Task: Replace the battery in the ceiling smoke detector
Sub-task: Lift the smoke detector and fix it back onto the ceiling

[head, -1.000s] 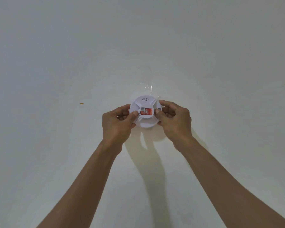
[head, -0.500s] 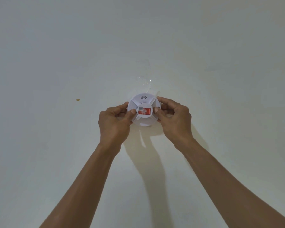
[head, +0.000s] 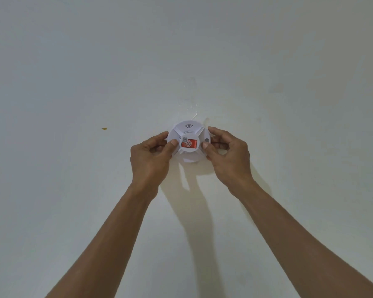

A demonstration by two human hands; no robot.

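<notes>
A round white smoke detector (head: 188, 131) sits against the pale ceiling, with a red label at its centre and a sound-wave mark above it. My left hand (head: 152, 157) grips its left rim, thumb pressed on the face beside the label. My right hand (head: 226, 154) grips its right rim, thumb on the face and fingers curled behind the edge. The lower part of the detector shows between my two hands. No battery is in view.
The ceiling (head: 289, 61) is plain and off-white all around. Strips of clear tape (head: 192, 107) cling to it just above the detector. A small orange speck (head: 104, 128) marks the ceiling to the left.
Both hands stay on the detector. The detector has turned slightly in my grip, and my right fingers have spread a little farther from its rim.
</notes>
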